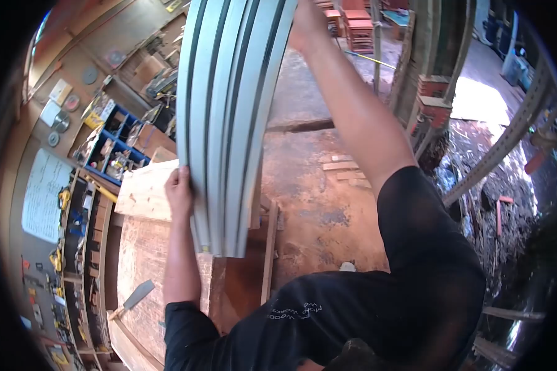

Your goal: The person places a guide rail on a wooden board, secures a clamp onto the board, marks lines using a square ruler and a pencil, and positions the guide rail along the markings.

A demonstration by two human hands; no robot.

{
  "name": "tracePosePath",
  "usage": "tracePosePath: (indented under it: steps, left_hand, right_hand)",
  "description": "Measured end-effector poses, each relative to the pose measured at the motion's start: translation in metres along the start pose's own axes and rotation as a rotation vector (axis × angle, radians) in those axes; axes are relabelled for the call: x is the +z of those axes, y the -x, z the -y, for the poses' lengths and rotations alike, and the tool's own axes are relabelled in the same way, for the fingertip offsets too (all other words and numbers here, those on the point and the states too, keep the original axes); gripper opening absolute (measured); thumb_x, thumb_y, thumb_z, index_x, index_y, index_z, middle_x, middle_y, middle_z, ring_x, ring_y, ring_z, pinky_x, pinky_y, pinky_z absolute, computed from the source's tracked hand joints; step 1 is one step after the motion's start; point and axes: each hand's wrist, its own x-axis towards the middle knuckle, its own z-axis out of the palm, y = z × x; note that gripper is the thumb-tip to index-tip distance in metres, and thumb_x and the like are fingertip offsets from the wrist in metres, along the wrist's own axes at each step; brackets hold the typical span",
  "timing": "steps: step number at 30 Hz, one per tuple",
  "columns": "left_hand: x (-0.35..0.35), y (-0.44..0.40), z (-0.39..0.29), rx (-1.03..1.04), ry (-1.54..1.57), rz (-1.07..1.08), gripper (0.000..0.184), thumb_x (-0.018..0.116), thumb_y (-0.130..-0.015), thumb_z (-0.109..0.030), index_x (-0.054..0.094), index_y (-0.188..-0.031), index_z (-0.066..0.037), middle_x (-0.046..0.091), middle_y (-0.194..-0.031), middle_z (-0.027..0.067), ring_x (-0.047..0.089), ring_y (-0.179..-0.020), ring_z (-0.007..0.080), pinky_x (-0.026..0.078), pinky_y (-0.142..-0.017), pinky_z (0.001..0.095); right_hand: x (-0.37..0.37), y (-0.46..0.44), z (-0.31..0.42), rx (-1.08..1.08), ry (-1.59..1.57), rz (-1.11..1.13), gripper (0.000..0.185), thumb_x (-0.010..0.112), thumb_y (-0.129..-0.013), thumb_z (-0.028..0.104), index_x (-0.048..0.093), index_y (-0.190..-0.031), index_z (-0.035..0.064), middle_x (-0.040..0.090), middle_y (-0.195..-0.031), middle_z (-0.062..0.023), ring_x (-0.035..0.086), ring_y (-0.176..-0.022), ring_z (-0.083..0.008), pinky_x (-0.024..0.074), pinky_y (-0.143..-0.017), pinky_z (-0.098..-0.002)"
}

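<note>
**Grey strips run toward 12 o'clock between the hands**

The grey strips [220, 123] lie touching the left hand [179, 191], at its 3 o'clock. That hand, the nearer, is closed on their left edge, forearm pointing to 12. Farther out, the right hand [307, 28] meets their right edge, arm stretched toward 11; its fingers are hidden, so its grip cannot be told.

The wooden desk [143, 250] had a worn, light reddish-brown top. A flat-bladed hand tool [137, 295] with a wooden handle lay on it, near one edge, and a pale wooden board [145, 191] sat farther up. Short wooden strips [346, 175] lay together on the stained floor [315, 238].
</note>
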Motion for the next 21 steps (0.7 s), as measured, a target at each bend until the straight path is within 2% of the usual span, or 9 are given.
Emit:
tracePosePath:
  steps: [3, 6, 10, 12, 13, 14, 15, 19, 21]
  left_hand:
    - [0.041, 0.013, -0.007, -0.053, 0.121, -0.128, 0.032, 0.057, -0.095, -0.029, 0.065, -0.082, -0.001, 0.057, -0.071, -0.0034, 0.044, -0.065, 0.0048, 0.036, -0.058, 0.0218]
    - [0.076, 0.016, -0.006, -0.141, 0.341, -0.234, 0.032, 0.057, -0.095, -0.028, 0.063, -0.081, 0.0, 0.061, -0.075, 0.0006, 0.049, -0.066, 0.0071, 0.04, -0.06, 0.0219]
    - [0.101, 0.004, -0.017, -0.185, 0.486, -0.352, 0.038, 0.057, -0.095, -0.032, 0.058, -0.076, 0.002, 0.056, -0.07, 0.0011, 0.044, -0.062, 0.0081, 0.038, -0.057, 0.0249]
    - [0.1, -0.007, -0.016, -0.132, 0.464, -0.347, 0.038, 0.056, -0.095, -0.032, 0.062, -0.089, 0.005, 0.061, -0.078, 0.0037, 0.05, -0.068, 0.0096, 0.043, -0.063, 0.0256]
    - [0.101, -0.01, -0.021, -0.101, 0.464, -0.374, 0.039, 0.055, -0.096, -0.032, 0.063, -0.093, 0.006, 0.063, -0.082, 0.0052, 0.053, -0.071, 0.0104, 0.044, -0.066, 0.0257]
    - [0.099, -0.014, -0.02, -0.088, 0.496, -0.361, 0.038, 0.054, -0.096, -0.031, 0.063, -0.097, 0.006, 0.065, -0.087, 0.0064, 0.055, -0.075, 0.0111, 0.045, -0.069, 0.0258]
    - [0.094, -0.017, -0.018, -0.072, 0.525, -0.346, 0.038, 0.053, -0.097, -0.03, 0.063, -0.102, 0.007, 0.066, -0.091, 0.0077, 0.057, -0.078, 0.0119, 0.046, -0.073, 0.0259]
    - [0.059, -0.02, -0.003, -0.072, 0.452, -0.384, 0.038, 0.052, -0.097, -0.031, 0.063, -0.098, 0.006, 0.066, -0.089, 0.0082, 0.058, -0.076, 0.0121, 0.047, -0.07, 0.0257]
    - [0.036, -0.014, 0.008, -0.111, 0.499, -0.369, 0.039, 0.053, -0.096, -0.031, 0.064, -0.092, 0.006, 0.065, -0.085, 0.0074, 0.057, -0.073, 0.0115, 0.046, -0.068, 0.0255]
  right_hand:
    - [0.018, 0.081, -0.05, 0.169, 0.071, -0.018, 0.052, 0.04, -0.099, 0.043, 0.05, -0.122, -0.002, 0.059, -0.116, -0.0094, 0.056, -0.107, -0.02, 0.0451, -0.093, -0.0352]
    - [-0.002, 0.186, -0.087, 0.222, 0.567, -0.033, 0.045, 0.038, -0.101, 0.035, 0.06, -0.104, -0.0035, 0.063, -0.094, -0.007, 0.055, -0.09, -0.0121, 0.0438, -0.083, -0.0307]
    - [-0.096, 0.342, -0.112, 0.71, 0.792, 0.243, 0.04, 0.04, -0.1, 0.033, 0.06, -0.101, -0.0018, 0.062, -0.082, -0.0078, 0.057, -0.077, -0.0138, 0.0466, -0.071, -0.031]
    - [-0.212, 0.452, -0.126, 0.532, 1.461, 1.147, 0.029, 0.052, -0.082, 0.01, 0.061, -0.109, 0.0047, 0.064, -0.094, -0.0233, 0.062, -0.084, -0.0374, 0.0482, -0.077, -0.0431]
    - [-0.231, 0.494, -0.092, 1.17, 1.524, 0.978, 0.032, 0.054, -0.08, 0.012, 0.063, -0.11, 0.0056, 0.064, -0.097, -0.022, 0.062, -0.091, -0.0356, 0.048, -0.079, -0.0436]
    - [-0.343, 0.582, -0.1, 1.169, 1.629, 1.238, 0.031, 0.056, -0.077, 0.012, 0.067, -0.105, 0.0068, 0.065, -0.096, -0.0218, 0.062, -0.093, -0.0358, 0.0487, -0.08, -0.0446]
    - [-0.355, 0.59, -0.072, 1.266, 1.606, 1.481, 0.022, 0.056, -0.078, 0.015, 0.071, -0.092, 0.0059, 0.065, -0.094, -0.0207, 0.063, -0.088, -0.0364, 0.0501, -0.078, -0.0441]
    - [-0.314, 0.564, -0.002, 1.335, 1.785, 0.497, 0.026, 0.057, -0.085, 0.024, 0.069, -0.079, 0.0026, 0.066, -0.089, -0.0189, 0.062, -0.081, -0.0362, 0.0499, -0.074, -0.0437]
    - [-0.309, 0.543, -0.023, 1.127, 1.818, 0.411, 0.035, 0.055, -0.088, 0.032, 0.068, -0.085, -0.0001, 0.066, -0.087, -0.0203, 0.064, -0.082, -0.0333, 0.049, -0.075, -0.042]
